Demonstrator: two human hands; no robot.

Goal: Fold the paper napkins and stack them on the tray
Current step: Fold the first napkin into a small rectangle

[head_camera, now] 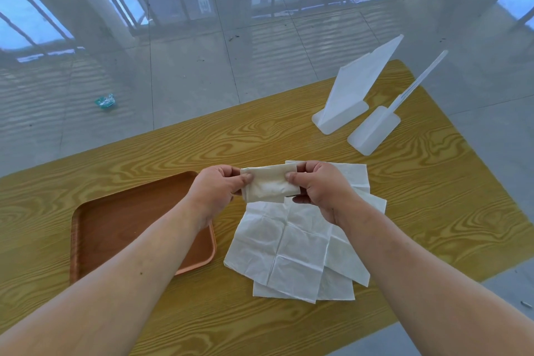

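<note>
**A:** What is shown, largest first?

**B:** A wood-grain table (260, 136). On its left sits an orange-brown tray (121, 211). Just beside the tray, to the right, lies a loose pile of unfolded napkins (289, 246), the sheets overlapping askew.

**A:** And the piece in the air?

**B:** A folded napkin (270, 185), a narrow strip held above the far edge of the pile. Its long axis runs left to right, from one hand to the other.

**A:** State of the hands?

**B:** The left hand (215, 188) pinches the strip's left end between thumb and curled fingers. The right hand (320, 188) pinches the right end the same way. Neither is slack.

**A:** Which way does the strip lie from its goal?

**B:** The tray is to the left of the strip and lower, partly beneath the left wrist. I judge the left hand the nearer carrier, with the right letting go first. No folded napkin shows on the tray's visible floor, though the forearm hides part of it. This is probably an early one for the stack.
</note>
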